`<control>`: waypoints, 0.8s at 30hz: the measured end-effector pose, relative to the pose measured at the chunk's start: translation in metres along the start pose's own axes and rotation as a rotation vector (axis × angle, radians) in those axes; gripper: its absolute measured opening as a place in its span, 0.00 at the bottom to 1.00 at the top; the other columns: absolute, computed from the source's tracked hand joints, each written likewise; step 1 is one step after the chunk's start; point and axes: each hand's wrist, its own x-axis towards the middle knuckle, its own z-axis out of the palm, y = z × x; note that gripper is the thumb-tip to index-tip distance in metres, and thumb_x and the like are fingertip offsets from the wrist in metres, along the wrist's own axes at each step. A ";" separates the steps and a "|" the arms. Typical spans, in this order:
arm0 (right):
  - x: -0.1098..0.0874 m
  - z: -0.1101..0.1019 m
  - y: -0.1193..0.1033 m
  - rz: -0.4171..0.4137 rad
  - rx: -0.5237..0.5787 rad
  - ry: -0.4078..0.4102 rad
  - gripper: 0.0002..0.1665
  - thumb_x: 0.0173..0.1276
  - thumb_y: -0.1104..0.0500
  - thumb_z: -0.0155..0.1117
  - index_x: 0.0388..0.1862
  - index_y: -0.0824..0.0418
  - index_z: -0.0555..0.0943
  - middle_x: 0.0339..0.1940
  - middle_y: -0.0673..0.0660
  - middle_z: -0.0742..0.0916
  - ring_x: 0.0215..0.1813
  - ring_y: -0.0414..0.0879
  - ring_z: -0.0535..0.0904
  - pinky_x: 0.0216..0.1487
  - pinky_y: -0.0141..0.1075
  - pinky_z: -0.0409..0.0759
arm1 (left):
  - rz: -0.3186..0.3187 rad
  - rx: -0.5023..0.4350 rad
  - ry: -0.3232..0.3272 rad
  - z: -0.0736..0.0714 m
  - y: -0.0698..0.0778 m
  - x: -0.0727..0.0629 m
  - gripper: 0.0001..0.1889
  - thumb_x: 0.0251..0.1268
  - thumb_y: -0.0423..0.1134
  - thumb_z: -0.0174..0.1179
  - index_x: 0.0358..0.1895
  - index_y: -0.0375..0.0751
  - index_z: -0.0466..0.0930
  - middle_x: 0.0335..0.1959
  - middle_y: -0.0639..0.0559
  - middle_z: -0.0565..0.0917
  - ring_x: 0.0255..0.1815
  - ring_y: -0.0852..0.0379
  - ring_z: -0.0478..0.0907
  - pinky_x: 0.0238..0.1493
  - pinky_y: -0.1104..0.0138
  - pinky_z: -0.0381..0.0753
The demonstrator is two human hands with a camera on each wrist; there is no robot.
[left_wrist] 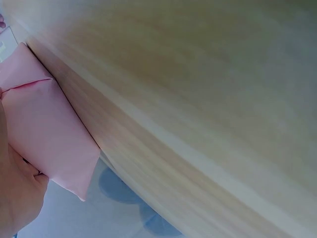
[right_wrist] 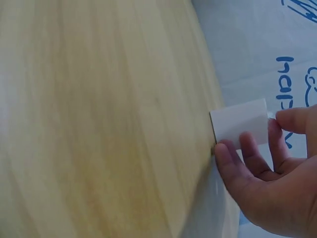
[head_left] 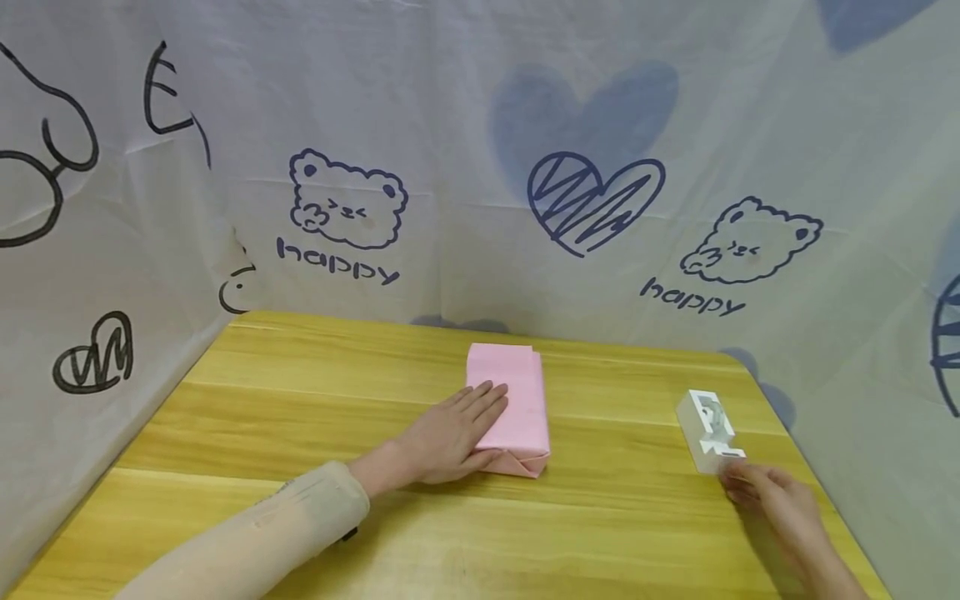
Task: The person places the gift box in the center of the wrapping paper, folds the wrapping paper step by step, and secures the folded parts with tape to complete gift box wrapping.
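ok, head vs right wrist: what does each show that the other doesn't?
Head only: the pink package with the left hand resting on it, and the tape roll. Right wrist only: a close-up of the right hand, its separate curled fingers distinguishable. Both: that hand, the white tape dispenser, the wooden table and the cloth printed "happy".

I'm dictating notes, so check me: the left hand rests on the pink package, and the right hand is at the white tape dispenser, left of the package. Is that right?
The side is wrong: the white tape dispenser stands to the right of the pink package, as the head view shows. The left hand rests on the package, and the right hand is at the dispenser.
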 end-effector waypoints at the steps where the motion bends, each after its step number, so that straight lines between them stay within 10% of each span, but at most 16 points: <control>1: 0.001 -0.001 0.000 0.013 -0.045 0.006 0.09 0.82 0.56 0.58 0.41 0.56 0.83 0.35 0.42 0.91 0.41 0.34 0.88 0.46 0.29 0.87 | -0.001 -0.002 0.000 0.000 0.000 0.000 0.40 0.84 0.60 0.41 0.83 0.32 0.52 0.84 0.38 0.54 0.84 0.42 0.51 0.83 0.54 0.54; 10: 0.010 -0.004 -0.002 0.110 -0.277 0.014 0.24 0.81 0.48 0.60 0.53 0.70 0.81 0.35 0.41 0.88 0.38 0.32 0.85 0.45 0.30 0.87 | -0.013 -0.014 -0.009 0.001 0.000 0.002 0.40 0.83 0.60 0.42 0.83 0.33 0.52 0.85 0.39 0.53 0.85 0.43 0.51 0.83 0.54 0.54; 24: 0.017 -0.004 -0.004 0.160 -0.310 -0.015 0.25 0.82 0.47 0.57 0.54 0.70 0.79 0.34 0.39 0.87 0.37 0.32 0.83 0.40 0.30 0.85 | -0.020 -0.036 -0.027 0.000 0.000 0.001 0.40 0.84 0.60 0.42 0.83 0.33 0.51 0.85 0.39 0.52 0.85 0.43 0.49 0.83 0.54 0.53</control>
